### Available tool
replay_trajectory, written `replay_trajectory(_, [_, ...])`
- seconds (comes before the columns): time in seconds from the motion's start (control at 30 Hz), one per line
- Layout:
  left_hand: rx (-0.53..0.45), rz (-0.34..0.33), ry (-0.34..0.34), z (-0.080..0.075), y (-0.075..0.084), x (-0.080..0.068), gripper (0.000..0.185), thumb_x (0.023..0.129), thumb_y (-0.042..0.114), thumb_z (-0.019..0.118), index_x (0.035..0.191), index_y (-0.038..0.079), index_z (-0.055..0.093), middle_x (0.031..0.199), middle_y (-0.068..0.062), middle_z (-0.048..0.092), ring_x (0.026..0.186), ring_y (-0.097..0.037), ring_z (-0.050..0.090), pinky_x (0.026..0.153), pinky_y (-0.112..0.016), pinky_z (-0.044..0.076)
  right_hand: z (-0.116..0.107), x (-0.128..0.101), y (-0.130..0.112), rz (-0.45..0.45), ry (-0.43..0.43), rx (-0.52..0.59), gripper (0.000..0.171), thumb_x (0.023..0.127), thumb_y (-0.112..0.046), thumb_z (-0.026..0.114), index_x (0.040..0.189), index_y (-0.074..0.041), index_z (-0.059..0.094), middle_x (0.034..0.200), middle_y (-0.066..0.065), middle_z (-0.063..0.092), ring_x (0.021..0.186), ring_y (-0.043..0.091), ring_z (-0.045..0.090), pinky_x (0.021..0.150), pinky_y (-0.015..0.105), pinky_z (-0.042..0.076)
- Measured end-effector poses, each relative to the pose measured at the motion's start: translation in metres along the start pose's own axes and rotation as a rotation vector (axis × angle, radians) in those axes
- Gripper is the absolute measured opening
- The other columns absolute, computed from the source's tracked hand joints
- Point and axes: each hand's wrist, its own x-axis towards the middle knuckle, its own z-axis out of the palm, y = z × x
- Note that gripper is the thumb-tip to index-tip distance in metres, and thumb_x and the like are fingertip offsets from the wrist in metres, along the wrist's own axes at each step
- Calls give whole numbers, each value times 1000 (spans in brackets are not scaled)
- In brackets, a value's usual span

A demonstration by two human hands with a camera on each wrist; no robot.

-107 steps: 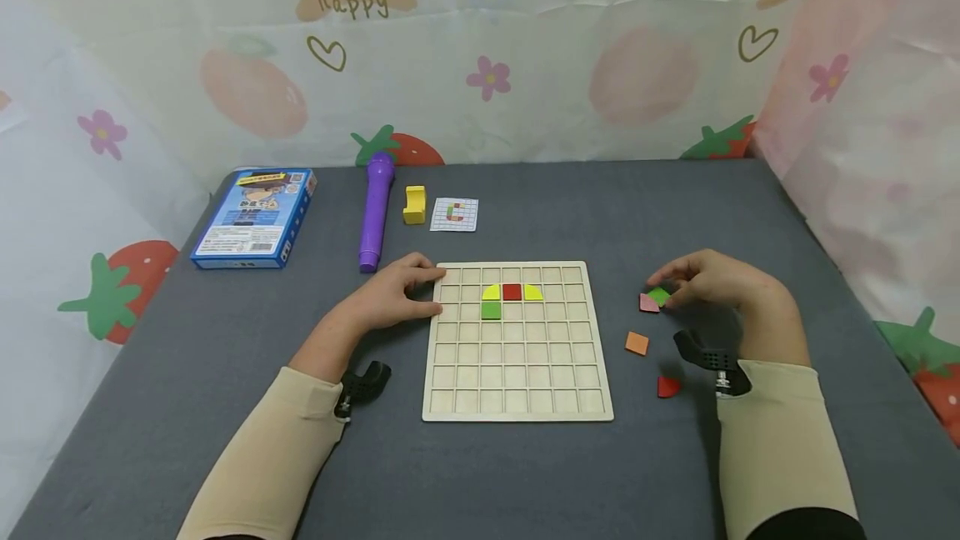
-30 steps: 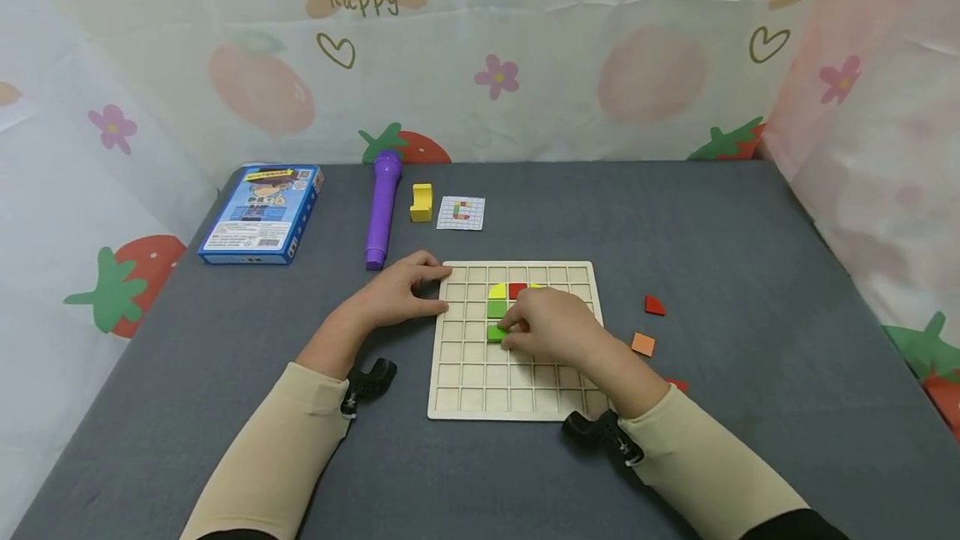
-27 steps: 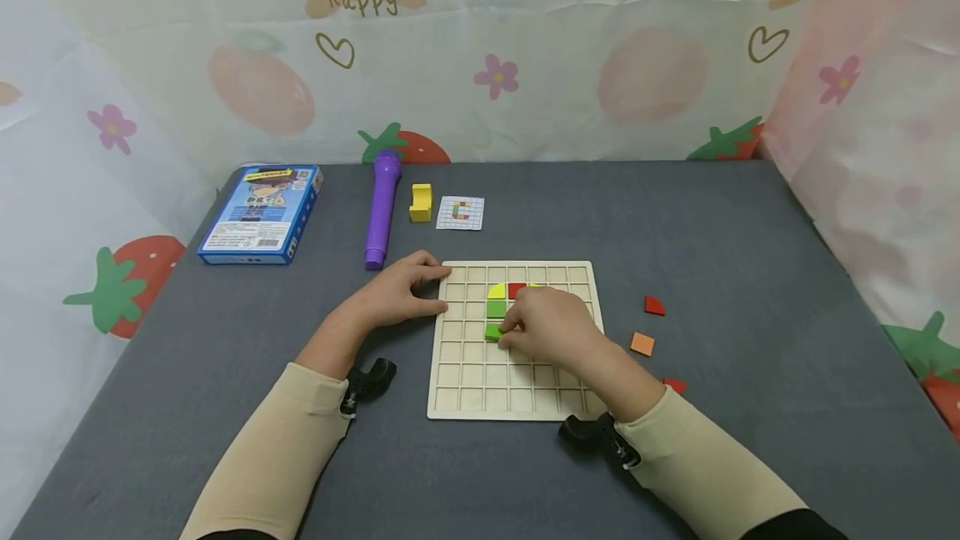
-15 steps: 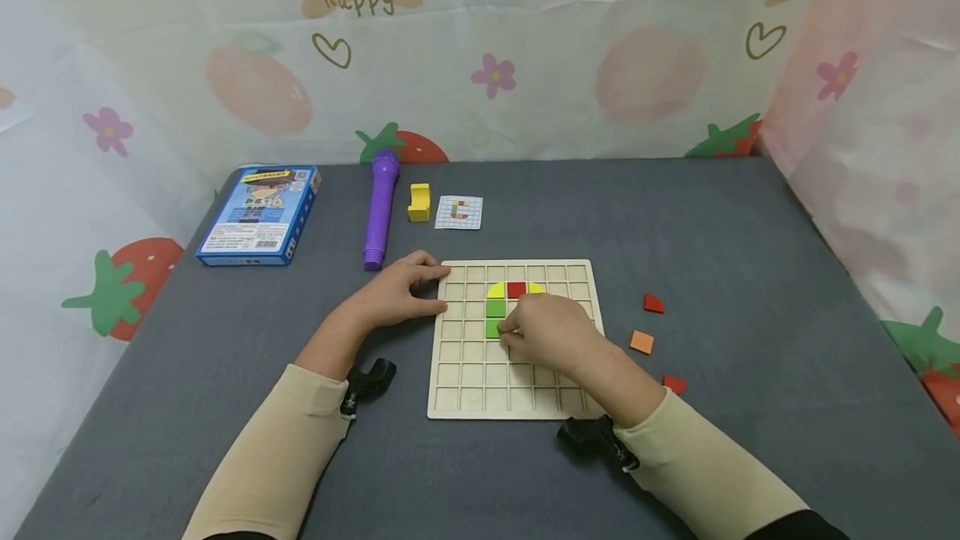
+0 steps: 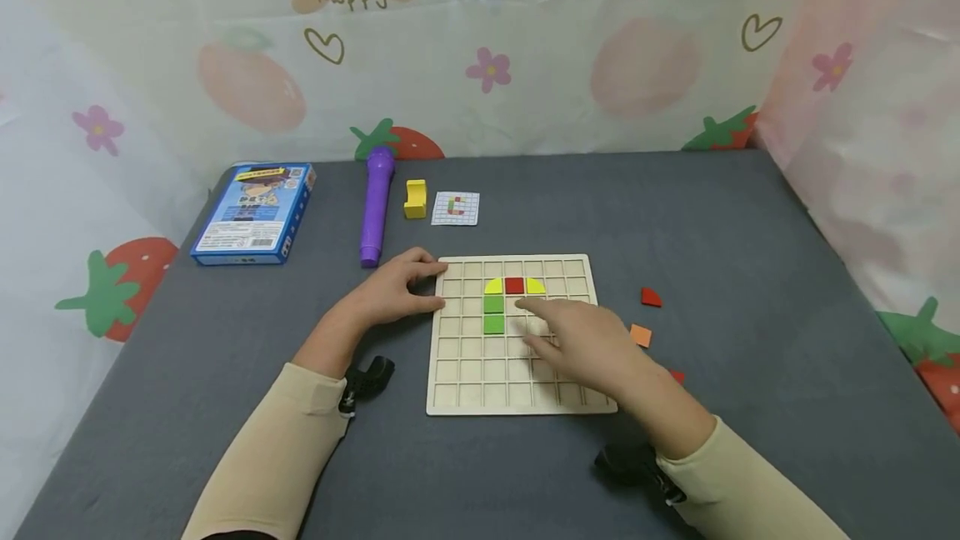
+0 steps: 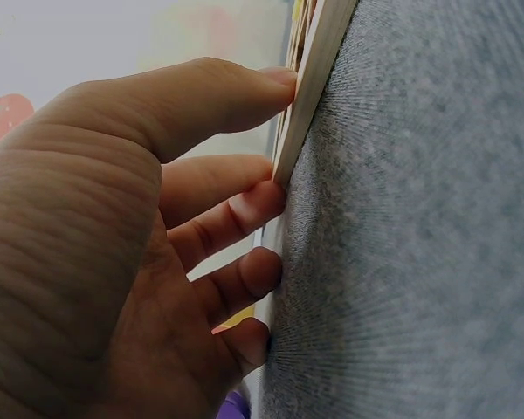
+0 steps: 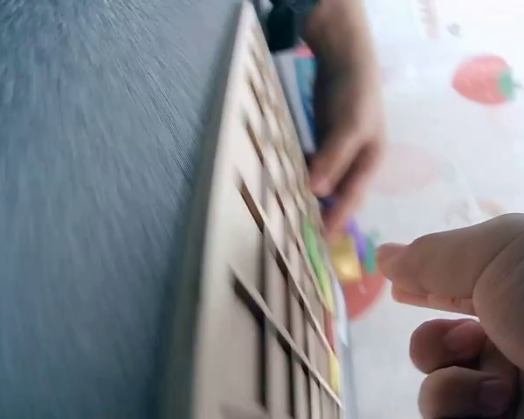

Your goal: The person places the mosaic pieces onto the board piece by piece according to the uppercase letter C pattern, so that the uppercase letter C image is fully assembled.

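- At the board's nine o'clock edge, I see my left hand point(image 5: 393, 294) pressing the wooden grid board point(image 5: 517, 394), fingers straight.
- My right hand point(image 5: 581, 340) hovers empty and relaxed, at four o'clock from the lower green tile point(image 5: 493, 324).

Beige long sleeves point(image 5: 277, 448) with black camera mounts point(image 5: 365, 379) at both wrists.
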Motion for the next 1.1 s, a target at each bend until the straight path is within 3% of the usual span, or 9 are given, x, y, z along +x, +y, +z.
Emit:
replay_trajectory(0.07, [-5,3,-3,0,-1,0,64,90,22,80,146,0,56,120,-10,54,98,-24,48,83,-38,38,-7,-7,10,22,61,26,40,98,-26,71,136,-15,66,122,5,71,97,21,69,68,40,53])
replay_trajectory(0.2, [-15,8,-5,0,-2,0,63,91,20,79,146,0,56,119,-10,54,97,-24,47,82,-38,38,-18,-18,35,90,147,60,32,97,-22,72,127,-12,72,98,1,67,75,16,58,60,36,46])
replay_trajectory(0.3, [-17,7,-4,0,-2,0,64,91,20,80,146,0,56,119,-9,54,96,-24,47,82,-38,37,-24,-24,55,188,164,57,31,97,-21,71,126,-8,73,87,3,58,65,17,49,56,36,41])
replay_trajectory(0.43, [-24,4,-8,1,-1,0,63,91,20,79,146,0,56,119,-10,54,95,-24,47,82,-38,38,-29,-31,82,357,121,10,40,98,-21,71,132,0,68,106,19,66,74,28,60,59,42,48])
replay_trajectory(0.53, [-30,1,-6,1,-1,0,63,91,19,79,146,0,56,119,-10,53,95,-24,47,82,-38,37,-27,-33,97,431,98,-5,42,98,-22,71,133,1,67,116,24,68,86,34,65,62,47,52])
replay_trajectory(0.73, [-27,-6,-1,1,0,0,63,91,19,79,146,0,56,118,-9,53,94,-23,46,81,-38,37,-19,-34,108,412,169,13,33,99,-20,69,123,3,72,102,20,65,81,32,62,65,47,51])
replay_trajectory(0.93, [-25,0,-3,1,-1,0,63,91,20,79,146,0,56,118,-9,54,94,-23,47,81,-38,37,-16,-33,115,396,218,34,33,106,-18,56,122,6,71,110,25,64,94,40,63,80,56,50])
replay_trajectory(1.1, [-26,-3,-3,1,-1,0,63,91,20,79,146,1,56,118,-9,54,94,-23,47,81,-38,37,-18,-37,121,429,271,74,37,106,-19,55,130,7,65,117,28,61,101,43,60,84,59,48])
